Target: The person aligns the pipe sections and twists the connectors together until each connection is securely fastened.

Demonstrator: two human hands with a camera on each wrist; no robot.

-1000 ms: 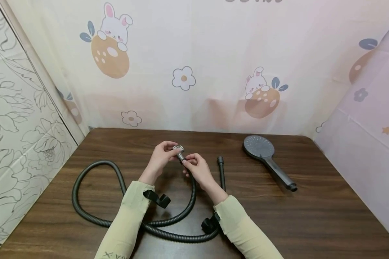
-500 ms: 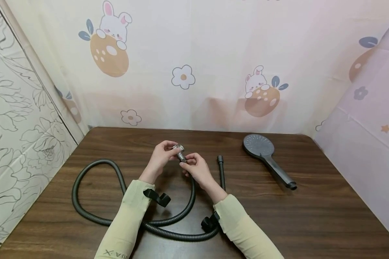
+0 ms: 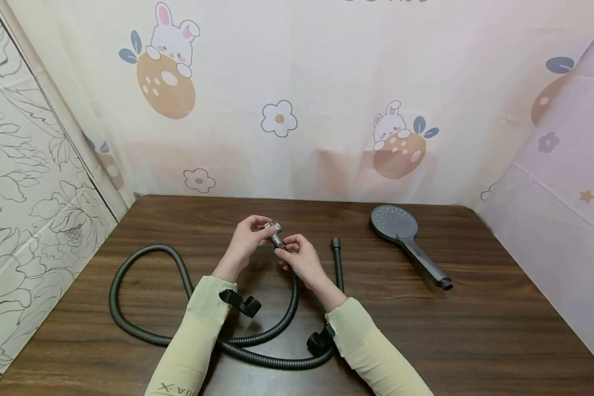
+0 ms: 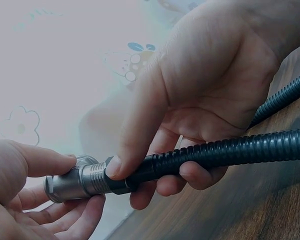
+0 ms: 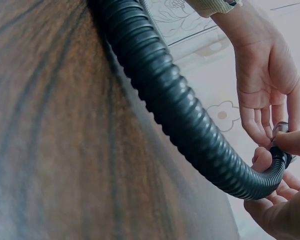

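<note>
My left hand [image 3: 244, 242] pinches a silver metal fitting [image 4: 70, 186] between thumb and fingers, above the table. A black ribbed shower hose [image 3: 293, 302] meets the fitting's threaded end, and several threads show beside the hose's black end nut [image 4: 121, 182]. At that nut my right hand [image 3: 304, 261] grips the hose end, thumb on top and fingers curled beneath, as the left wrist view shows. In the right wrist view the hose [image 5: 165, 100] bends up into the fingers, which hide most of the joint.
A dark grey shower head [image 3: 396, 223] lies at the right of the brown wooden table [image 3: 475, 330]. The hose's other end [image 3: 336, 245] lies right of my hands, and its loop spreads left under my forearm. A patterned curtain [image 3: 326, 82] hangs behind the table.
My right thumb has shifted slightly down and left at the hose end, baring more of the fitting's lower part. The left hand keeps its place on the fitting.
</note>
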